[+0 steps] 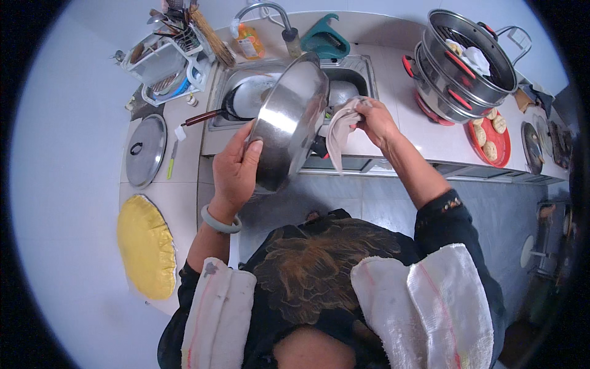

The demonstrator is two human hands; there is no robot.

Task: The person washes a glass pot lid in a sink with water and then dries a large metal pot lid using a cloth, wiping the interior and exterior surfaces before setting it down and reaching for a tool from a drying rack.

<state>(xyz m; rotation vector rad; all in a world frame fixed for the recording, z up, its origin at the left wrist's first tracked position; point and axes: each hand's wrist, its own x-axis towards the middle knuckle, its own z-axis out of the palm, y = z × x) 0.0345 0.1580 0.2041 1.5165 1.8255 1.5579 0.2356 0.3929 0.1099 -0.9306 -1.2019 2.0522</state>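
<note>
My left hand (237, 168) grips the rim of a large stainless steel pot (288, 124), thumb on its wall, and holds it tilted on its side in front of the sink. Pinched in my right hand (373, 121) is a greyish cloth (342, 129) that hangs down beside the pot's right side. A dark handle with red (320, 146) sticks out from the pot near the cloth. Behind the pot is a double-basin steel sink (368, 69); a frying pan (246, 100) with a brown handle lies in its left basin.
Stacked steamer pots (461, 69) stand right of the sink, near a red tray (504, 154) of round breads. Leftward are a metal lid (146, 151), a green-handled knife (172, 161), a yellow cover (145, 246) and a dish rack (154, 60). A faucet (291, 39), orange bottle (249, 41) and green grater (326, 39) stand behind.
</note>
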